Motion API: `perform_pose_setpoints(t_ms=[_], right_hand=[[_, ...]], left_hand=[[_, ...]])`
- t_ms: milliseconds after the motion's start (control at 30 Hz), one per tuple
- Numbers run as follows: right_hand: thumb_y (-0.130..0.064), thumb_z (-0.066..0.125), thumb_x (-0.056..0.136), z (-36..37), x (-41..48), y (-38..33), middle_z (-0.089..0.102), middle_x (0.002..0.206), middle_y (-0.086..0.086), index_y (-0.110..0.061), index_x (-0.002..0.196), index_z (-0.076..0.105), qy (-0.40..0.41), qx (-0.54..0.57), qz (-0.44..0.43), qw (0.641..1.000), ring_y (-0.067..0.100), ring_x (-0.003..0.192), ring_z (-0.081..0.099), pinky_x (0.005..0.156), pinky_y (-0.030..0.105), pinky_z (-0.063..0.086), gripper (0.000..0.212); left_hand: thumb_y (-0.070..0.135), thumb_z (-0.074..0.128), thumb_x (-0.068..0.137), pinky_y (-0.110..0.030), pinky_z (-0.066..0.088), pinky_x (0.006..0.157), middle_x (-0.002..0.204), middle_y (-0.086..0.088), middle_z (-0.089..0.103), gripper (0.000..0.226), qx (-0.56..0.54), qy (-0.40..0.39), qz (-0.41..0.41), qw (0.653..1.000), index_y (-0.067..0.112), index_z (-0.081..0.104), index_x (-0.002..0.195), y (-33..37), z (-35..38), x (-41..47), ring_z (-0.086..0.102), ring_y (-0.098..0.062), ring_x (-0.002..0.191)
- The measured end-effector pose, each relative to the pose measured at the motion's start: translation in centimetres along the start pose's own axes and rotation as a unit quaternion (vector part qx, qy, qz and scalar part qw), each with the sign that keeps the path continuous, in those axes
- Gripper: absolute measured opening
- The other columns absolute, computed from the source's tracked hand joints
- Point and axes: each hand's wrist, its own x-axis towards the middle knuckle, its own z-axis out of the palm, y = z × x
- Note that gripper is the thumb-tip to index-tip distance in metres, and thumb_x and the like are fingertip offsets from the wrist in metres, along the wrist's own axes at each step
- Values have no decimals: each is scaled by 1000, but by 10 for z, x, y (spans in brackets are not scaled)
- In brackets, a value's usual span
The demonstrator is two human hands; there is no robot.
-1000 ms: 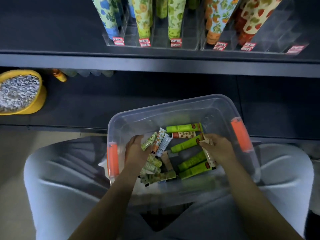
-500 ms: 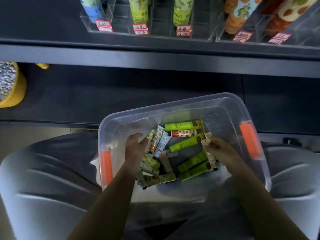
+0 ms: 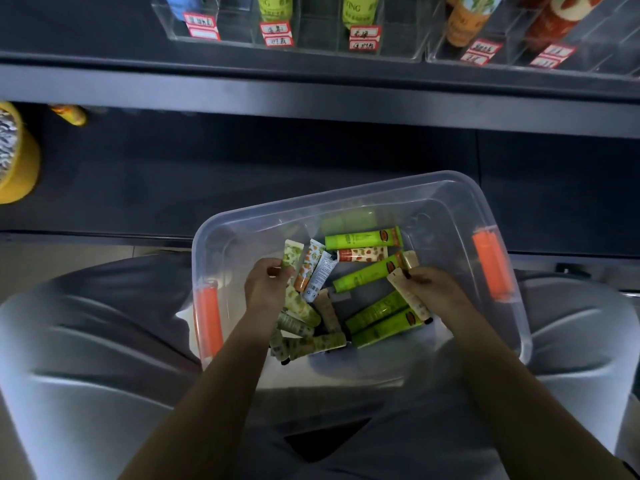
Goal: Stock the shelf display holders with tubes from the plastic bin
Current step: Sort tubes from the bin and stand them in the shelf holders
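A clear plastic bin with orange handles rests on my lap, holding several small tubes. Both hands are inside it. My left hand pinches a pale green patterned tube that points toward the shelf. Next to it lie an orange-patterned tube and a white tube. My right hand holds a cream tube with a dark cap. Bright green tubes lie between and below the hands. Clear display holders on the upper shelf hold upright tubes.
Red price tags line the holder fronts. The dark shelf edge runs across above the bin. A yellow container of grey bits sits at the far left on the lower shelf, beside a small orange tube.
The view tilted down, so the shelf holders slid up the frame. My left hand raised the green patterned tube; my right hand lifted the cream tube's end off the pile.
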Motion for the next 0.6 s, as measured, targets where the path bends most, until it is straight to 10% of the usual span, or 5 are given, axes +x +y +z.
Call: perform_pose_setpoints(t_ms=[333, 600], right_hand=[[-20, 72, 83, 11, 6, -1, 63, 84, 1, -8, 99, 69, 14, -21, -17, 1000, 6, 70, 55, 45, 1, 37, 21], [-24, 71, 82, 12, 9, -8, 67, 83, 6, -7, 96, 69, -34, -71, -8, 997, 20, 78, 63, 71, 29, 49, 22]], left_hand=[[27, 69, 85, -29, 49, 65, 84, 2, 67, 13, -138, -104, 18, 985, 19, 67, 95, 1, -6, -42, 59, -13, 74], [29, 72, 82, -36, 54, 73, 90, -5, 71, 18, -187, -131, -10, 974, 18, 68, 96, 3, -6, -42, 65, -23, 84]])
